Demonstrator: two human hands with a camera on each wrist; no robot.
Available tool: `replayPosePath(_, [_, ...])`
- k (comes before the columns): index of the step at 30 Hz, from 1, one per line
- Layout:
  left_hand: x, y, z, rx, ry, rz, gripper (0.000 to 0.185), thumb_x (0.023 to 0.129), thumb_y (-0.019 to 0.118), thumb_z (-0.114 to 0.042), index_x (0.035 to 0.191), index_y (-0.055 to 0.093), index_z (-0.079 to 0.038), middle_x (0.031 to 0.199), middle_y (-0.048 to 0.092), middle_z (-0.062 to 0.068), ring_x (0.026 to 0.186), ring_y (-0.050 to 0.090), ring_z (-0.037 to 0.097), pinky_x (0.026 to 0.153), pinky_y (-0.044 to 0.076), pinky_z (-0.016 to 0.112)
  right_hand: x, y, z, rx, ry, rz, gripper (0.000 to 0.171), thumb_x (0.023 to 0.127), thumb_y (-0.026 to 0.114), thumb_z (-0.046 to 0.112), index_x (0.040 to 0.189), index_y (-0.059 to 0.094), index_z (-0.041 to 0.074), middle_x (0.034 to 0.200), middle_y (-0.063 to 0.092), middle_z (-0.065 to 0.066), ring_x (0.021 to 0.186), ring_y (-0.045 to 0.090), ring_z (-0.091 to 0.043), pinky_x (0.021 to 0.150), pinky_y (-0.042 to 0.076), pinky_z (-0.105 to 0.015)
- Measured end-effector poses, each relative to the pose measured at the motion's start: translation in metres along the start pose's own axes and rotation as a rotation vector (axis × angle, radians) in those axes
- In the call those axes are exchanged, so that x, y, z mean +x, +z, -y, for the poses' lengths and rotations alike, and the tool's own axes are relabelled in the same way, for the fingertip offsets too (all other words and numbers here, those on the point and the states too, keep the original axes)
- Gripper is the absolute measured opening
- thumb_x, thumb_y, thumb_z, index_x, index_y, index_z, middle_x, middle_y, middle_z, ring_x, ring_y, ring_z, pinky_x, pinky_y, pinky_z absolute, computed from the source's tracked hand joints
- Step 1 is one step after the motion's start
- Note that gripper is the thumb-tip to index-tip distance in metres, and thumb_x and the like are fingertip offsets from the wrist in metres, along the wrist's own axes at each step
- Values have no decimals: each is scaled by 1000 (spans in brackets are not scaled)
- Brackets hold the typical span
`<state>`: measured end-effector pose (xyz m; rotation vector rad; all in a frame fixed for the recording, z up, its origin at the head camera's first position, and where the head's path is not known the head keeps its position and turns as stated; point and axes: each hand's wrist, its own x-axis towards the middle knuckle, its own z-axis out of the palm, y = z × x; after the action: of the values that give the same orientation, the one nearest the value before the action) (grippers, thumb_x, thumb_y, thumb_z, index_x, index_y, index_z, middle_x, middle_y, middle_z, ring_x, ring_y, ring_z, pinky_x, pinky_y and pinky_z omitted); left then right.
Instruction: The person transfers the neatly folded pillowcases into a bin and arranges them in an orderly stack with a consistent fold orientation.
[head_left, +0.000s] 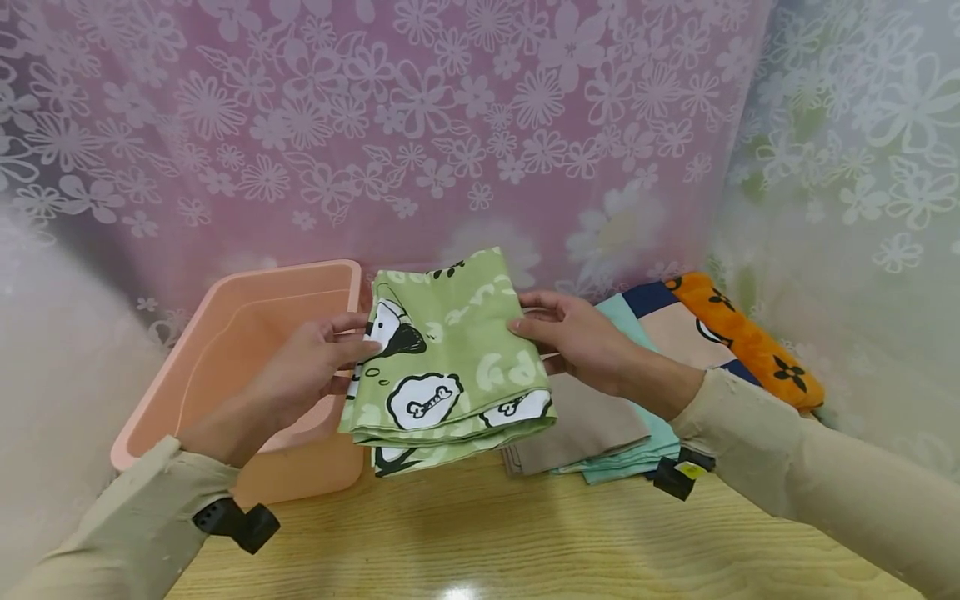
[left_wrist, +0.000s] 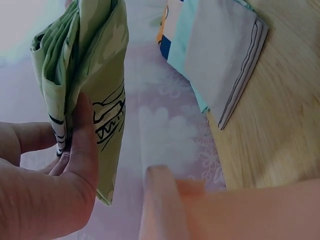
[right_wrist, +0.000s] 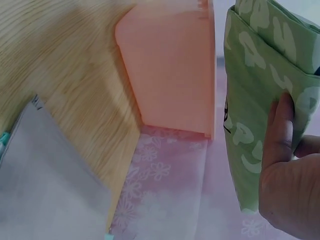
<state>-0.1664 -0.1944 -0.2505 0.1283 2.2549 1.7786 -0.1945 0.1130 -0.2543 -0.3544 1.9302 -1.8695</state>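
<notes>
Hanging in the air above the table, the green cloth (head_left: 457, 342) is folded into a rough square, thin woven fabric with soft, uneven layers stacked at the near edge and a matte print of white patches, black-outlined bones and an animal's head. The left hand (head_left: 315, 362) pinches its left edge, thumb on top and fingers beneath, the gap between them only as wide as the folds. The right hand (head_left: 585, 337) pinches the opposite edge in the same way, its fingers nearly straight against the underside. Behind the left hand stands a peach plastic bin (head_left: 247, 333), smooth-walled, with rounded corners and a rolled rim; the left forearm and the cloth cover part of it. On the right lie more folded fabrics: a flat grey-taupe cloth (head_left: 577, 421) with crisp edges, overlapping a layered mint cloth (head_left: 660, 433), then a navy-and-peach cloth (head_left: 678, 333), and beside that a plush-looking orange cloth (head_left: 750, 342) with black 4-petalled motifs. The right hand and forearm hide parts of this group from the head view. Pale wood grain runs across the table (head_left: 465, 533). A pink curtain (head_left: 420, 167) with white flowers closes off the back.
</notes>
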Motion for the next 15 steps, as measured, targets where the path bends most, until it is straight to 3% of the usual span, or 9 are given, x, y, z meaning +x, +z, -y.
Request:
replayPosePath(4, [-3, -8, -4, -7, 30, 19, 62, 95, 56, -12, 147, 25, 5, 114, 60, 10, 90, 63, 13, 76, 55, 33, 4, 6, 4, 19, -7, 8, 50, 99, 54, 15, 145, 35, 10, 125, 56, -17, 92, 66, -26, 71, 56, -37])
replayPosePath(9, [-4, -18, -8, -22, 59, 43, 51, 96, 54, -9, 140, 35, 7, 107, 66, 7, 91, 66, 16, 76, 55, 36, 12, 14, 8, 45, -14, -20, 49, 98, 55, 14, 143, 38, 10, 124, 57, -16, 89, 67, -24, 65, 56, -31])
replayPosePath(15, [-5, -32, -13, 61, 54, 28, 53, 97, 55, -13, 142, 35, 6, 116, 64, 11, 94, 66, 16, 77, 55, 36, 24, 27, 10, 45, -36, -10, 43, 98, 56, 12, 138, 43, 9, 121, 59, -15, 87, 67, -24, 64, 57, -31])
